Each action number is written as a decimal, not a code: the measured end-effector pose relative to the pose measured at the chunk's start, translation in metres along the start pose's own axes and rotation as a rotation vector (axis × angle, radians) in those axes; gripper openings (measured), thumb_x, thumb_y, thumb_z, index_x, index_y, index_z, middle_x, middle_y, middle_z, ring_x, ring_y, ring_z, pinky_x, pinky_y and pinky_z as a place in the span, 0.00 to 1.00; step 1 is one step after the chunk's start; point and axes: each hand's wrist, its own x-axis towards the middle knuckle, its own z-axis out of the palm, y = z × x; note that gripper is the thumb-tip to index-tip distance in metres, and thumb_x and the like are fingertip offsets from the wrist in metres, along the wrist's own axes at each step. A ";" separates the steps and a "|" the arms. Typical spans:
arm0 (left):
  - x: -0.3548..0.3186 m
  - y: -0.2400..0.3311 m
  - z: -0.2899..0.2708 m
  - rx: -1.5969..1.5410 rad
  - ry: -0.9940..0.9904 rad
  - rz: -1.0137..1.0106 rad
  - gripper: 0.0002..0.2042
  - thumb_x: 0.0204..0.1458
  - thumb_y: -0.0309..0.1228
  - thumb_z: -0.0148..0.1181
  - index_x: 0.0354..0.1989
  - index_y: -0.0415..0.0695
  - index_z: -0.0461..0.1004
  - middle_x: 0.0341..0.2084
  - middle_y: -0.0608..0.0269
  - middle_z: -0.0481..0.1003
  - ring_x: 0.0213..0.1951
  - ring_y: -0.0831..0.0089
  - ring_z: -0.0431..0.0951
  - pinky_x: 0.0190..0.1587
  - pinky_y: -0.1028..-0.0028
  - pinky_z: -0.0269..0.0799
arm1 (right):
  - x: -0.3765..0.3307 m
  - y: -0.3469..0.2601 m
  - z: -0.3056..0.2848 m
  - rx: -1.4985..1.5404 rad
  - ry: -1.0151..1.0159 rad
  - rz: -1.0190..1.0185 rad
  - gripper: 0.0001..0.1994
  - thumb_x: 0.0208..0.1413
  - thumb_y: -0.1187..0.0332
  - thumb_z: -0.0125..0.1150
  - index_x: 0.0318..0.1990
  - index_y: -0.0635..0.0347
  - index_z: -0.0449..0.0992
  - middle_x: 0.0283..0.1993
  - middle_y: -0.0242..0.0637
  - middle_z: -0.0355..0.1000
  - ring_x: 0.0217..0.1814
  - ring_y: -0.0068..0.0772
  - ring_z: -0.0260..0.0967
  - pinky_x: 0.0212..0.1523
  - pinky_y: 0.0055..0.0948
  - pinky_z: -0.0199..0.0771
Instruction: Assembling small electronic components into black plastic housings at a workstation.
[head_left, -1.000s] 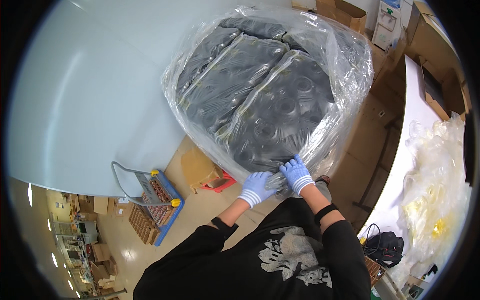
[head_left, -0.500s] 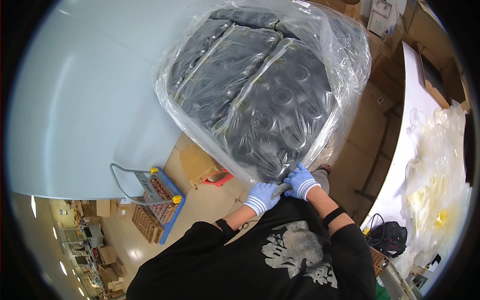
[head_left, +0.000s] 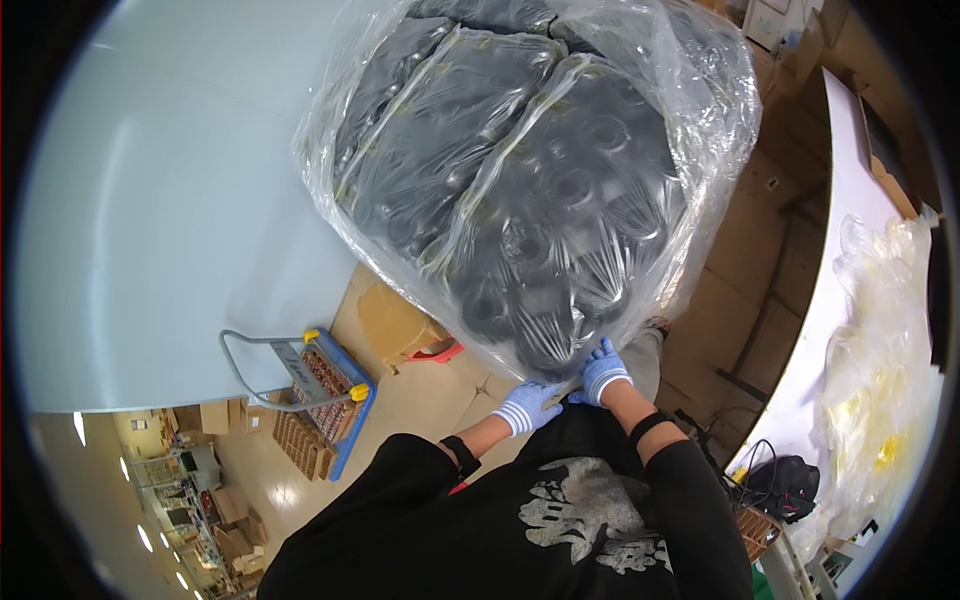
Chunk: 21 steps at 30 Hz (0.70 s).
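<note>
One fisheye camera, worn on the head, looks down and forward, the frame upright and its corners dark. The black shirt [head_left: 440, 535] looms close at lower centre, the hands [head_left: 603, 377] lie farther out, below and right of centre, and the white desk [head_left: 852, 170] bends near the right rim.

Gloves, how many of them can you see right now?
2: a blue glove on your left hand, another on your right hand, both by the near edge of the plastic bag. Others may be hidden.

1 blue cart [head_left: 354, 432] and, probably, 1 black backpack [head_left: 790, 490]
</note>
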 end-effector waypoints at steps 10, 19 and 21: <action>-0.039 -0.026 0.016 -0.753 0.360 -0.184 0.15 0.53 0.32 0.52 0.48 0.43 0.71 0.43 0.54 0.73 0.41 0.66 0.75 0.48 0.70 0.69 | -0.005 0.039 0.049 0.911 0.482 -0.063 0.44 0.31 0.47 0.70 0.54 0.70 0.63 0.58 0.51 0.60 0.64 0.52 0.50 0.65 0.40 0.46; 0.016 -0.098 -0.051 -1.900 0.617 -0.841 0.37 0.47 0.50 0.58 0.62 0.42 0.54 0.57 0.48 0.62 0.57 0.55 0.63 0.57 0.57 0.59 | 0.032 0.013 0.025 1.886 0.407 0.255 0.43 0.40 0.56 0.72 0.59 0.69 0.53 0.52 0.45 0.65 0.53 0.34 0.63 0.51 0.31 0.66; 0.030 -0.071 -0.096 -2.106 0.573 -0.983 0.40 0.46 0.56 0.56 0.63 0.44 0.52 0.61 0.52 0.58 0.63 0.55 0.54 0.64 0.56 0.43 | 0.051 0.028 0.052 2.071 0.373 0.326 0.40 0.40 0.55 0.71 0.58 0.62 0.56 0.50 0.41 0.67 0.50 0.35 0.64 0.50 0.34 0.66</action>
